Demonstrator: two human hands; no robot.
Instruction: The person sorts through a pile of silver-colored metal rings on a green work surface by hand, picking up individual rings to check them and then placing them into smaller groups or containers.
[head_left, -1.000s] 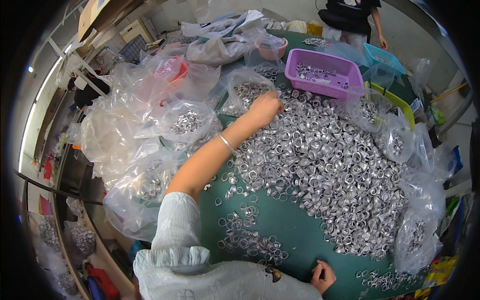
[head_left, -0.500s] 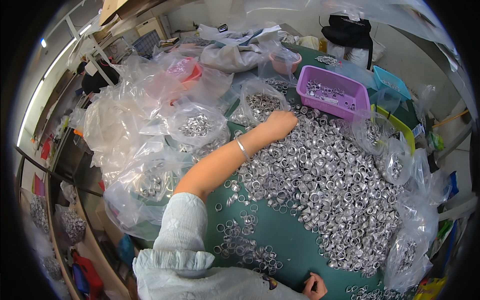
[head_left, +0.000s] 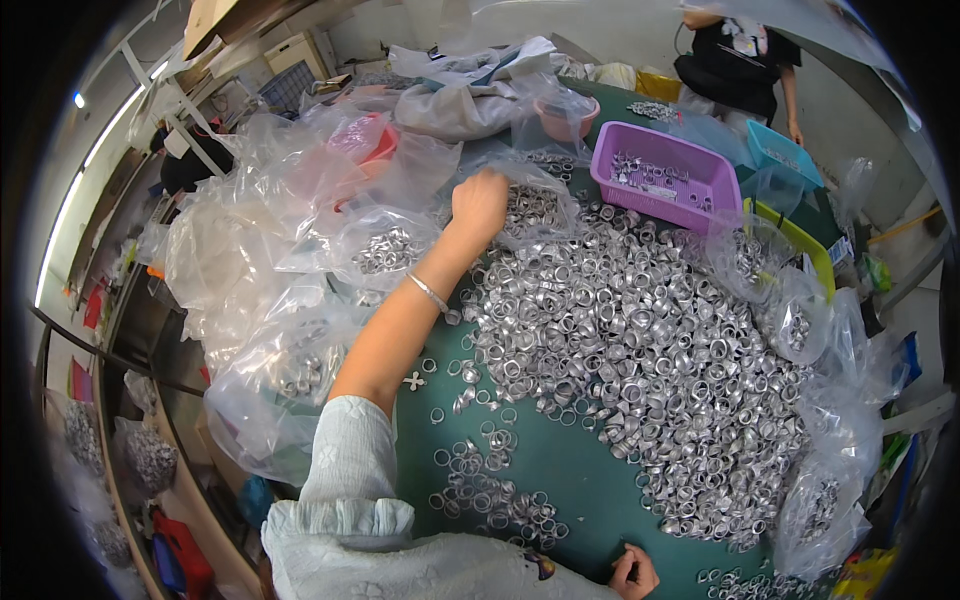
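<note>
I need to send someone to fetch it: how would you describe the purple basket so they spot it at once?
Start at the big heap of silver metal rings on the green table. At its far edge stands the purple basket, rectangular, slotted walls, few rings inside. The neighbouring teal tray and yellow-green tray differ in colour.

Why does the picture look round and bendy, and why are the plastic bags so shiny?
In the head view, the fisheye lens curves the green table edge and leaves black corners; lamp light glares white off the clear plastic bags; the silver rings stay sharp mid-frame, and things look smeared near the rim.
</note>
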